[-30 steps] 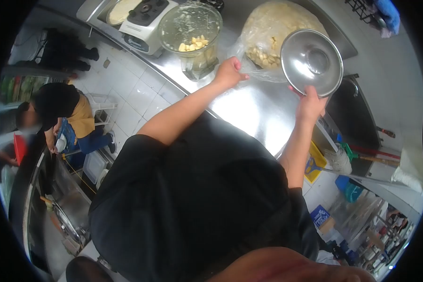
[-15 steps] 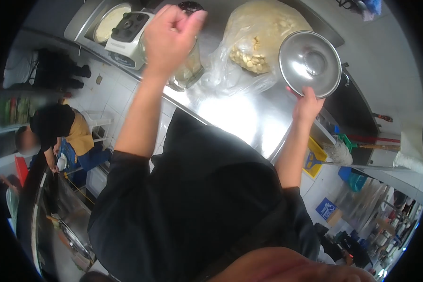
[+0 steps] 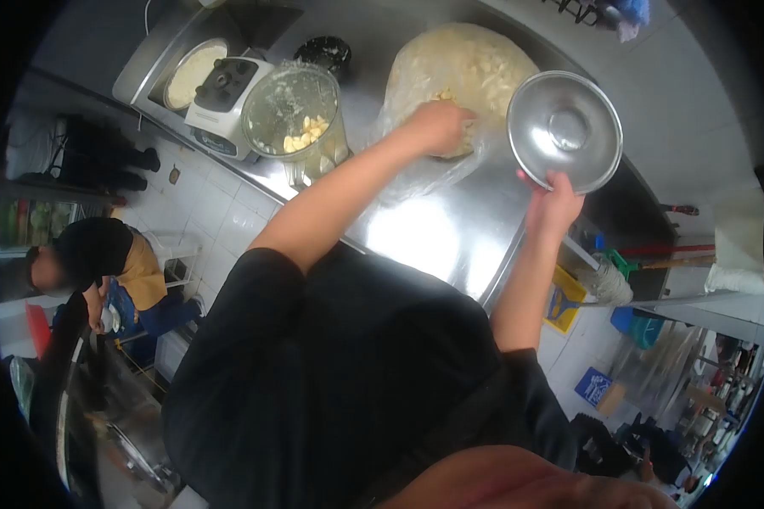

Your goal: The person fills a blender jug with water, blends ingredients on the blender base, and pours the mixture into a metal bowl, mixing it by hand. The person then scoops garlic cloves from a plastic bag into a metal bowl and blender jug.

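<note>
My left hand (image 3: 440, 127) reaches into the mouth of a large clear plastic bag (image 3: 458, 59) full of peeled garlic cloves (image 3: 463, 146). Its fingertips are down among the cloves, so their grip is hidden. My right hand (image 3: 556, 204) grips the rim of a shiny metal bowl (image 3: 601, 127), tilted beside the bag; no contents show in it. Left of the bag, a clear blender jar (image 3: 259, 119) stands on the steel counter (image 3: 373, 225) with some garlic cloves inside.
A white blender base (image 3: 216, 119) with a black top stands by the jar. Behind are a black lid (image 3: 324, 55) and a round container of pale stuff (image 3: 197, 75). Another person (image 3: 102, 254) bends over at the far left. A yellow dustpan (image 3: 563, 299) lies right of the counter.
My left hand has moved from above the blender jar rightward into the bag, uncovering the jar and its cloves. The bowl stays in my right hand, nearly unmoved.
</note>
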Demonstrator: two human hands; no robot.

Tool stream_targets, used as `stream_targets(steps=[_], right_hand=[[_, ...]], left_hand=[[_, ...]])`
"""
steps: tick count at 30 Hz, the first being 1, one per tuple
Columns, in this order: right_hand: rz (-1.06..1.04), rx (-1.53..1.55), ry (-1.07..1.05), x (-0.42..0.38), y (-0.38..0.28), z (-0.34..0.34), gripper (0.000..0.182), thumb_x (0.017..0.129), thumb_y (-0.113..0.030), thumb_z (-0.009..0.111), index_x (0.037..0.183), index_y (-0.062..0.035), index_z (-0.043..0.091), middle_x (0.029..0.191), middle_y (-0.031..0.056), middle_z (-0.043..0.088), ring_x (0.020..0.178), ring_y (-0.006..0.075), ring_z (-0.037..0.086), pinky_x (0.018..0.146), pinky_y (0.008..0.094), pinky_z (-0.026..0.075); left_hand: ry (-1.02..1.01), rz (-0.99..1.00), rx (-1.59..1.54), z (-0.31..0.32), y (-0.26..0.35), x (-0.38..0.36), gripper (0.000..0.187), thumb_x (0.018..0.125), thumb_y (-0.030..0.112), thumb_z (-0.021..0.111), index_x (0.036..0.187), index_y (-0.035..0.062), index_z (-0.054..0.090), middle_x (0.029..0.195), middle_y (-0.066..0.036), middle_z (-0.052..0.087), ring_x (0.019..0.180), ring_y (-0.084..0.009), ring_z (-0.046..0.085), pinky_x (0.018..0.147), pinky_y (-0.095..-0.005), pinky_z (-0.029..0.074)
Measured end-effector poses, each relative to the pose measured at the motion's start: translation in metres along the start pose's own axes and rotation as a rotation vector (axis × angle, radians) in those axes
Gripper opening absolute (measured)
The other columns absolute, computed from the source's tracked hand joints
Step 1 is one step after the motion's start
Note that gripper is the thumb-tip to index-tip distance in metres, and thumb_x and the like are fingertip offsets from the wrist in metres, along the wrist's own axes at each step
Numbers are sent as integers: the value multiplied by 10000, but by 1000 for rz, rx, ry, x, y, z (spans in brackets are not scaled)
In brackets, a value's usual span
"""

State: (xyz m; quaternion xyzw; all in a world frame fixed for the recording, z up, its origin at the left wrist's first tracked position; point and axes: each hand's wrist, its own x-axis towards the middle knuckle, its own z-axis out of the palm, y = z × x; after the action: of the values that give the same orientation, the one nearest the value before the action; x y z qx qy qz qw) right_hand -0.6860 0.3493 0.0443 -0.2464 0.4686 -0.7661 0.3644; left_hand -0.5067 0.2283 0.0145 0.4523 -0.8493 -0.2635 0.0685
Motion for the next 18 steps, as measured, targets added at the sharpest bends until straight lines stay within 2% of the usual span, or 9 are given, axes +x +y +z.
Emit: stream_targets(steps=[3, 5, 9, 11, 12, 14, 15, 17, 18], right_hand=[[67, 45, -28, 0, 5, -22, 550, 769, 50, 477, 1310, 10, 387, 1218, 177, 498, 968, 327, 608, 601, 480, 605], [228, 220, -72, 0, 6, -36, 540, 794, -1, 484, 1326, -1, 394, 1256, 169, 493, 1058, 351, 577, 734, 543, 572], [173, 347, -84, -3, 3, -14, 539, 834, -148, 490, 1337, 17, 390, 1245, 231, 525, 1066, 398, 578, 789, 519, 529], [308, 485, -265, -1, 7, 7, 562, 850, -205, 473, 1359, 13, 375, 1329, 238, 469, 1189, 422, 493, 997, 563, 401], [305, 495, -258, 4, 13, 17, 562, 850, -205, 473, 1359, 13, 375, 1329, 238, 469, 1189, 422, 493, 997, 563, 401], [567, 814, -529, 20, 27, 37, 550, 851, -219, 458, 1350, 4, 402, 1381, 232, 410, 1296, 425, 371, 1109, 571, 246], [570, 815, -531, 32, 38, 41, 550, 851, -219, 458, 1350, 4, 402, 1381, 232, 410, 1296, 425, 371, 1109, 571, 246], [559, 954, -455, 67, 67, 43, 538, 813, -163, 507, 1326, -18, 433, 1336, 164, 490, 1263, 425, 415, 1100, 588, 247], [505, 961, -403, 86, 78, 39, 495, 805, -158, 515, 1279, -22, 474, 1299, 153, 518, 1243, 374, 447, 1078, 600, 265]], left_hand=[[100, 85, -80, -11, 36, 29, 507, 858, 110, 578, 1342, 251, 529, 1295, -183, 549, 1173, -347, 534, 970, -423, 438], [603, 487, 178, -4, 36, 57, 653, 831, 7, 487, 1406, 315, 452, 1248, -149, 592, 1145, -334, 557, 947, -392, 454], [379, 545, -33, -26, 34, 83, 581, 819, -41, 486, 1313, 253, 568, 1225, -125, 614, 1154, -305, 557, 979, -355, 435], [239, 504, -439, -40, 21, 86, 440, 821, -45, 492, 1161, 170, 670, 1201, -103, 633, 1131, -285, 570, 976, -354, 437], [230, 507, -432, -45, 15, 88, 440, 821, -45, 492, 1161, 170, 670, 1201, -103, 633, 1131, -285, 570, 976, -354, 437], [148, 267, -689, -50, 3, 89, 250, 872, -4, 537, 1075, 46, 675, 1225, -119, 615, 1111, -240, 584, 958, -325, 451], [151, 263, -688, -50, -2, 87, 250, 872, -4, 537, 1075, 46, 675, 1225, -119, 615, 1111, -240, 584, 958, -325, 451], [59, 62, -567, -53, -14, 84, 260, 887, 11, 524, 1100, 59, 666, 1208, -110, 627, 1095, -229, 597, 948, -313, 456], [69, 55, -571, -50, -25, 83, 260, 887, 11, 524, 1100, 59, 666, 1208, -110, 627, 1095, -229, 597, 948, -313, 456]])
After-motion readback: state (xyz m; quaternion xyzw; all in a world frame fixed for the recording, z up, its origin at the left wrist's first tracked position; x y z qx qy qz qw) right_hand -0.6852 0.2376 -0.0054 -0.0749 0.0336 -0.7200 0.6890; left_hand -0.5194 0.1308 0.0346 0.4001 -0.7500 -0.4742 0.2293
